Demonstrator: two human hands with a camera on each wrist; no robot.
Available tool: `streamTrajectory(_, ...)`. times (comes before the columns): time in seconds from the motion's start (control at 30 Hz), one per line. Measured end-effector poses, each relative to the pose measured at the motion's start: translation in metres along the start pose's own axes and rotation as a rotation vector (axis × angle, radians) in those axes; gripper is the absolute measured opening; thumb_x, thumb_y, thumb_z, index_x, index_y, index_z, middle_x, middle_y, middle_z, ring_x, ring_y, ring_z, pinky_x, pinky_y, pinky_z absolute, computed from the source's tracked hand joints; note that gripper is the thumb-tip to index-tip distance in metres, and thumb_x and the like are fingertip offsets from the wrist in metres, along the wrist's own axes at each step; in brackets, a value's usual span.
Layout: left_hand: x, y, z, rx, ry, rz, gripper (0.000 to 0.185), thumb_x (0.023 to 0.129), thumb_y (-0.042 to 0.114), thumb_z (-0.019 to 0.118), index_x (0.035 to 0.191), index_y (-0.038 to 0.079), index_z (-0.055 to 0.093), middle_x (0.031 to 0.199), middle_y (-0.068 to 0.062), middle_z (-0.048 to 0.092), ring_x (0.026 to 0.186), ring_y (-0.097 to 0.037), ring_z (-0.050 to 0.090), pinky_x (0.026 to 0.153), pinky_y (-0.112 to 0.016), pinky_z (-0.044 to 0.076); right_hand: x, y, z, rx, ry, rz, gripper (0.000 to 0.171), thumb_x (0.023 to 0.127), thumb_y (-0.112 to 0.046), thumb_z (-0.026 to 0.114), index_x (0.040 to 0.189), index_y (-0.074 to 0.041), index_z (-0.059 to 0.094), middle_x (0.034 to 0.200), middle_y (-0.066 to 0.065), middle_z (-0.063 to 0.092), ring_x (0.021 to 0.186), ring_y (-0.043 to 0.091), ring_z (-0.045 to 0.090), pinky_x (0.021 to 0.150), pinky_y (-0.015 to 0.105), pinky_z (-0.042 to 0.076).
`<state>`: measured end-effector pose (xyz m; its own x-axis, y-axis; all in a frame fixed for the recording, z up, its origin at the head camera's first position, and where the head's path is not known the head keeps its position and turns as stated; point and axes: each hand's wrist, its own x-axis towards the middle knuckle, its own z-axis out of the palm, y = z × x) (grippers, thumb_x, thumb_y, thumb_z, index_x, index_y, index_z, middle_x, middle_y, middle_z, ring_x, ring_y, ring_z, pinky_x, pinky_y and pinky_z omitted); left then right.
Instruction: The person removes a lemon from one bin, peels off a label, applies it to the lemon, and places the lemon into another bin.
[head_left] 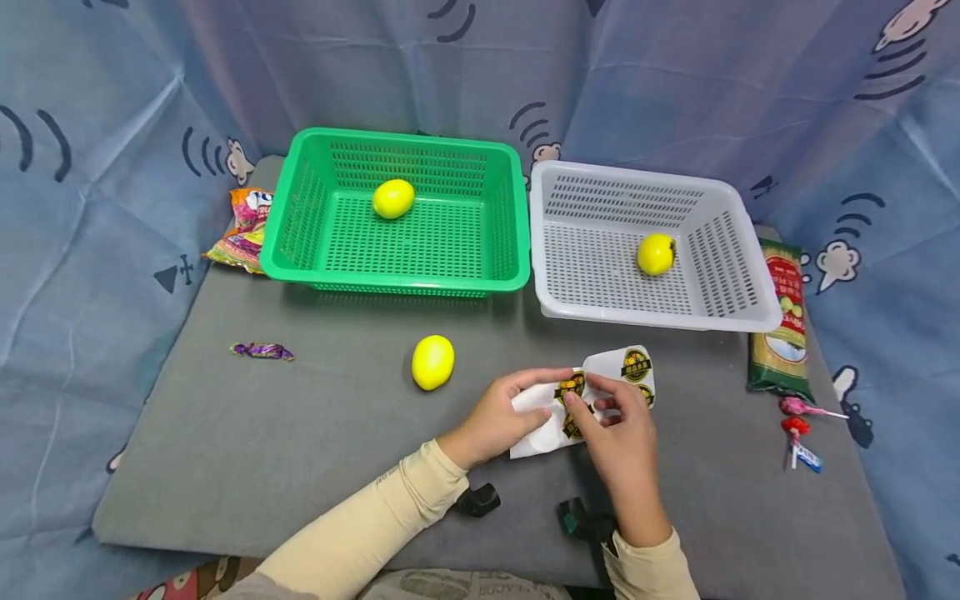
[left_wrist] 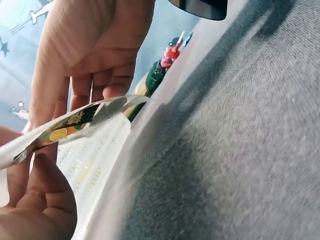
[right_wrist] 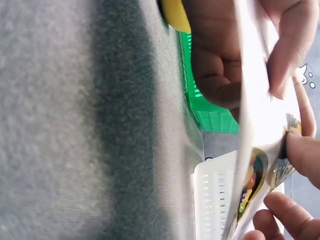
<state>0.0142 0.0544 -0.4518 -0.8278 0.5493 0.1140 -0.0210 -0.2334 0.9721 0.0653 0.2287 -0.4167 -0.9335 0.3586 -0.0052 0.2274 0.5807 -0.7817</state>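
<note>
A white sheet of round black-and-gold fruit stickers (head_left: 540, 440) is held above the grey table between both hands. My left hand (head_left: 491, 423) pinches the sheet's left part between thumb and fingers. At the sheet's middle, my right hand (head_left: 626, 433) pinches a sticker (head_left: 572, 385) with thumb and index finger; whether it has come off the backing cannot be told. The left wrist view shows the sheet (left_wrist: 75, 122) bent, nearly edge-on. Beyond the left hand lies a yellow lemon (head_left: 432, 362) on the table.
A green basket (head_left: 390, 285) holds one lemon (head_left: 393, 199). Beside it, a white basket (head_left: 660, 318) holds a lemon (head_left: 656, 254) with a dark patch. Candy bags (head_left: 243, 229) and a green-red packet (head_left: 783, 325) flank them. A purple wrapped candy (head_left: 262, 351) lies left, lollipops (head_left: 795, 426) right.
</note>
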Motion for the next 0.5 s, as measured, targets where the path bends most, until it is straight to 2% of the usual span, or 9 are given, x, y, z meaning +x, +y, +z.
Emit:
streamTrajectory(0.2,0.0005,-0.0014,-0.0031,-0.049,-0.012,-0.010,0.048,0.095,-0.012,0.061,0.142,-0.006,0.062,0.146,-0.017,0.063,0.140,-0.018,0.053,0.120,-0.038,0.037,0.0031,-0.0023,0.0003,0.035,-0.019,0.012,0.039,0.090,-0.018,0.088,0.125,-0.006,0.076,0.115,0.010,0.065,0.094,0.017,0.057,0.076,0.015,0.043)
streamTrajectory(0.3,0.0007,-0.0020,-0.0028,-0.109,-0.002,-0.029,0.042,0.098,-0.008,0.064,0.140,-0.006,0.063,0.143,-0.017,0.064,0.135,-0.019,0.058,0.115,-0.037,0.043,0.0042,-0.0024,0.0008,0.044,-0.042,0.019,0.039,0.090,-0.017,0.087,0.125,-0.005,0.073,0.116,0.011,0.063,0.095,0.018,0.055,0.076,0.017,0.043)
streamTrajectory(0.4,0.0013,-0.0039,-0.0013,-0.159,0.043,-0.054,0.035,0.101,-0.003,0.067,0.136,-0.007,0.065,0.138,-0.017,0.067,0.125,-0.018,0.063,0.104,-0.034,0.052,0.0053,-0.0015,0.0020,0.044,-0.037,-0.014,0.044,0.089,-0.013,0.087,0.128,-0.003,0.069,0.118,0.013,0.061,0.096,0.019,0.055,0.076,0.019,0.043)
streamTrajectory(0.5,0.0022,-0.0063,-0.0001,-0.153,0.132,-0.058,0.029,0.102,-0.001,0.068,0.131,-0.007,0.067,0.131,-0.017,0.070,0.117,-0.017,0.066,0.096,-0.030,0.055,0.0059,-0.0008,0.0045,0.029,-0.013,-0.090,0.049,0.087,-0.010,0.089,0.131,-0.002,0.068,0.120,0.014,0.060,0.097,0.020,0.057,0.076,0.022,0.044)
